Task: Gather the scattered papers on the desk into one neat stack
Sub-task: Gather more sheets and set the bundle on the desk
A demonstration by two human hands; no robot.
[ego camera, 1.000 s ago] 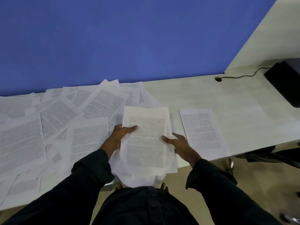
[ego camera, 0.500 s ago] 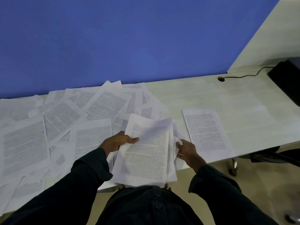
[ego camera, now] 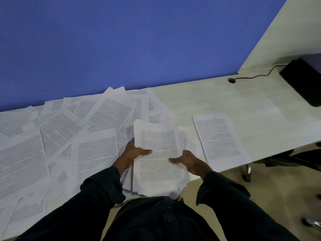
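Observation:
I hold a loose bundle of printed sheets [ego camera: 159,150] above the desk's front edge. My left hand [ego camera: 132,153] grips its left side with the thumb on top. My right hand [ego camera: 188,160] grips the right side the same way. The bundle's edges are uneven and fan out at the bottom. Several scattered printed papers [ego camera: 57,136] overlap across the left half of the pale desk [ego camera: 199,96]. A small separate stack of sheets [ego camera: 219,138] lies flat to the right of my hands.
A blue partition wall [ego camera: 121,40] runs along the desk's back edge. A black box [ego camera: 305,82] with a cable [ego camera: 255,76] leading to a desk hole [ego camera: 231,80] sits at the far right. Chair legs [ego camera: 246,171] stand under the desk's right side.
Both hands have taken the bundle by its sides and lifted it off the desk. The right hand moved from under the sheets' right edge to a thumb-on-top grip.

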